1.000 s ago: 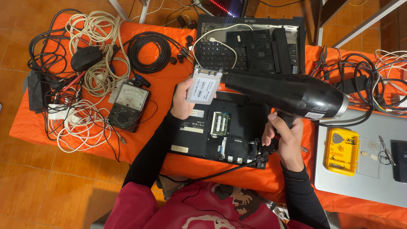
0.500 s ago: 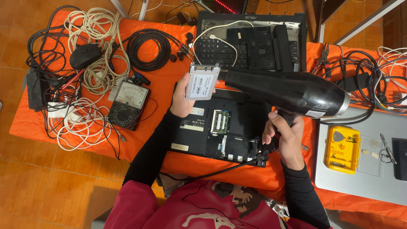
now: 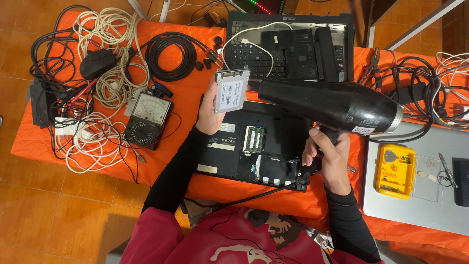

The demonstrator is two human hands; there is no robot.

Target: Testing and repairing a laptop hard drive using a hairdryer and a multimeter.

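Head view: nearest the body, the right hand (image 3: 328, 157) is seen with fingers wrapped tight around the handle of a large black hair dryer (image 3: 332, 105), whose nozzle is aimed left. An opened black laptop base (image 3: 259, 146) lies beneath on the orange cloth-covered table (image 3: 185, 98). Beyond it, the left hand (image 3: 211, 115) is raised, fingers closed on the edge of a flat silver rectangular drive (image 3: 231, 90), held just before the nozzle. Farther off, a detached black keyboard panel (image 3: 288, 46) is seen.
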